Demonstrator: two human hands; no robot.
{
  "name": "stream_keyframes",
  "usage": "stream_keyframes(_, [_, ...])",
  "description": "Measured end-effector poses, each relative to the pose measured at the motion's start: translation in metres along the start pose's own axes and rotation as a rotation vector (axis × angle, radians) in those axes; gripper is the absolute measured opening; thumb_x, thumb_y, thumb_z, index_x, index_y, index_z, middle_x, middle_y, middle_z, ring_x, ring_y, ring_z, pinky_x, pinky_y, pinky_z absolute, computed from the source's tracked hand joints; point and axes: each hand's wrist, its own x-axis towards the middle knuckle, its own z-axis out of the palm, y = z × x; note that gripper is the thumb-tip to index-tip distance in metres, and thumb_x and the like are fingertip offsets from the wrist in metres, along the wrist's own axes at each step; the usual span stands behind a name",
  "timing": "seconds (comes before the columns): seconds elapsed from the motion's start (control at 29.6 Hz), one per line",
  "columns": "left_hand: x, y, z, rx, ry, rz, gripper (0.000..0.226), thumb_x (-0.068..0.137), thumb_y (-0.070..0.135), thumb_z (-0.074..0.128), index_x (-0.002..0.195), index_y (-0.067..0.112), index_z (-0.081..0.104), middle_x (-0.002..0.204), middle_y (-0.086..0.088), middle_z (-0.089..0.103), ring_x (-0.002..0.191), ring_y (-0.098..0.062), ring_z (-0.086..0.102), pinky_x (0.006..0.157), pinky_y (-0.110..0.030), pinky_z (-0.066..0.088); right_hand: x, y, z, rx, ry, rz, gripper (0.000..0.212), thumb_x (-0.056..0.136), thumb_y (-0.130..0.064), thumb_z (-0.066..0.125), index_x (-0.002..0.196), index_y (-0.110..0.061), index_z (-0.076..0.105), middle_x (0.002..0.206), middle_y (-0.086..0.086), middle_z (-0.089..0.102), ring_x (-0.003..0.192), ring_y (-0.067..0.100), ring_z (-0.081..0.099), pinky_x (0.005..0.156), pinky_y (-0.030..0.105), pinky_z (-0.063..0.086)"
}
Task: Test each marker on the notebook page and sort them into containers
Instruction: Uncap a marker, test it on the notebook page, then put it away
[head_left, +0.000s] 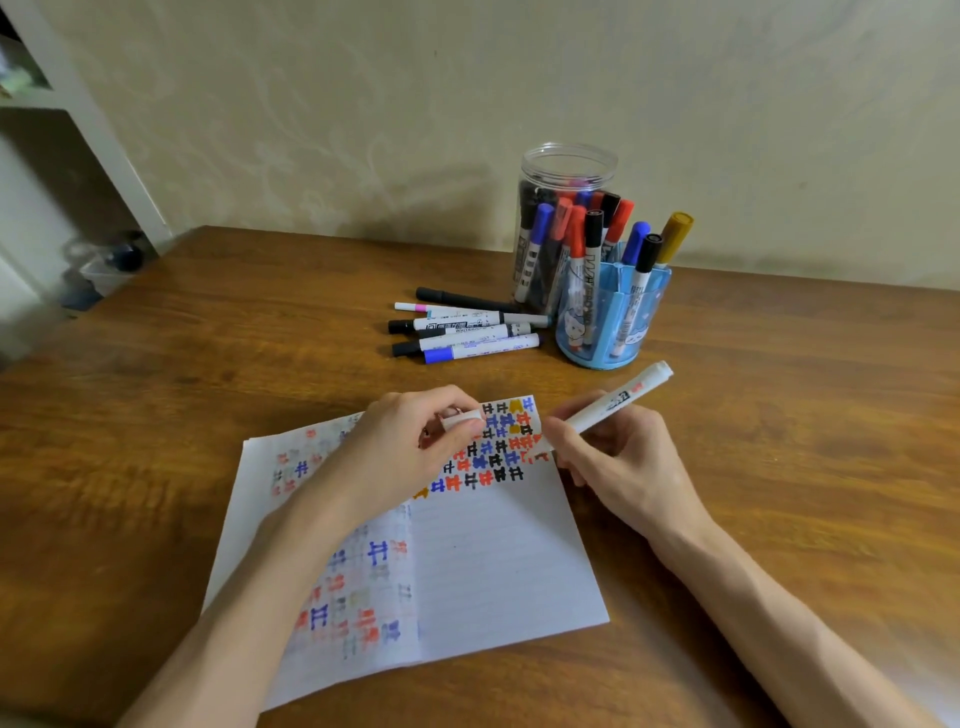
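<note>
- Two bare forearms came up from the bottom edge, crossing an open lined paper notebook (493, 561) that lay flat on the brown wooden table (208, 364).
- Its right page bore rows of small hash-like test marks in red, blue, black and ochre near the top. The left page showed fainter marks of the same kind.
- Held slanted in the right hand (613, 457) was a white-barrelled marker (613, 408). Thumb and fingers were curled round its lower barrel as on a pen, with the tip down at the top right edge of the page beside fresh red marks.
- Black print and a red patch showed on that barrel, too small to read.
- Resting over the upper page, the left hand (410, 447) had its thumb and curled fingers pinching a small white marker cap (462, 418).
- Beyond the notebook, a row of loose capped markers (467, 327) lay side by side on the table, with "WHITEBOARD" legible on one barrel.
- Just to their right stood a translucent blue plastic pen holder (613, 332) with a cartoon figure on its front. It held upright markers with black, blue, red and ochre caps, one printed "WHITEBOARD" along its length.
- Behind it, touching or nearly so, stood a clear plastic jar (569, 166) crowded with more markers, against a pale cream wall (363, 104).
</note>
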Motion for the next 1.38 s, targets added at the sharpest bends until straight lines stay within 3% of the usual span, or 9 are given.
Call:
stream_keyframes(0.24, [0.0,-0.003,0.003,0.081,0.005,0.012,0.018,0.1,0.05,0.057,0.112,0.039,0.065,0.103,0.02,0.072,0.092,0.001,0.068,0.076,-0.03,0.061,0.001,0.006,0.003,-0.101,0.012,-0.05,0.01,0.095,-0.018,0.073,0.086,-0.012,0.073,0.09,-0.009,0.078,0.086,0.005,0.076,0.071,0.023,0.062])
stream_keyframes(0.51, [-0.001,-0.005,0.005,0.107,0.002,-0.002,0.02,0.099,0.051,0.056,0.113,0.04,0.065,0.101,0.02,0.072,0.089,0.0,0.068,0.074,-0.025,0.059,0.002,0.01,0.005,-0.197,-0.005,-0.128,0.011,0.094,-0.023,0.074,0.086,-0.016,0.068,0.092,-0.01,0.075,0.085,0.006,0.075,0.068,0.026,0.062])
stream_keyframes(0.64, [-0.002,-0.006,0.006,0.11,0.005,-0.004,0.022,0.099,0.05,0.056,0.114,0.039,0.067,0.099,0.021,0.071,0.087,0.002,0.067,0.075,-0.022,0.055,0.002,0.014,0.005,-0.161,0.017,-0.126,0.012,0.094,-0.022,0.073,0.085,-0.016,0.068,0.089,-0.006,0.077,0.084,0.013,0.076,0.069,0.036,0.064])
stream_keyframes(0.78, [-0.002,-0.007,0.007,0.123,0.006,-0.007,0.02,0.099,0.05,0.057,0.114,0.041,0.065,0.103,0.022,0.071,0.091,0.006,0.065,0.077,-0.021,0.054,0.002,0.014,0.005,-0.149,-0.02,-0.12,0.012,0.095,-0.02,0.073,0.086,-0.015,0.069,0.091,-0.007,0.077,0.084,0.01,0.076,0.069,0.029,0.063])
stream_keyframes(0.91, [-0.002,-0.007,0.007,0.123,-0.001,-0.002,0.023,0.098,0.053,0.055,0.114,0.039,0.065,0.103,0.019,0.072,0.089,0.0,0.068,0.077,-0.028,0.059,0.001,0.014,0.004,-0.193,-0.029,-0.142,0.012,0.094,-0.023,0.072,0.085,-0.016,0.067,0.091,-0.007,0.076,0.078,0.009,0.072,0.062,0.022,0.058])
stream_keyframes(1.15, [-0.003,-0.008,0.008,0.127,0.003,-0.005,0.023,0.099,0.051,0.055,0.115,0.039,0.066,0.1,0.02,0.071,0.088,0.001,0.067,0.079,-0.029,0.058,0.001,0.015,0.005,-0.141,0.016,-0.125,0.012,0.095,-0.021,0.073,0.085,-0.016,0.069,0.09,-0.005,0.077,0.084,0.01,0.076,0.069,0.027,0.062])
stream_keyframes(1.38, [-0.003,-0.005,0.008,0.135,-0.005,-0.003,0.02,0.099,0.05,0.056,0.115,0.04,0.064,0.105,0.02,0.071,0.092,0.002,0.067,0.077,-0.024,0.058,0.0,0.012,0.004,-0.184,-0.065,-0.094,0.014,0.095,-0.024,0.073,0.087,-0.013,0.069,0.095,-0.008,0.077,0.087,0.005,0.076,0.07,0.027,0.063])
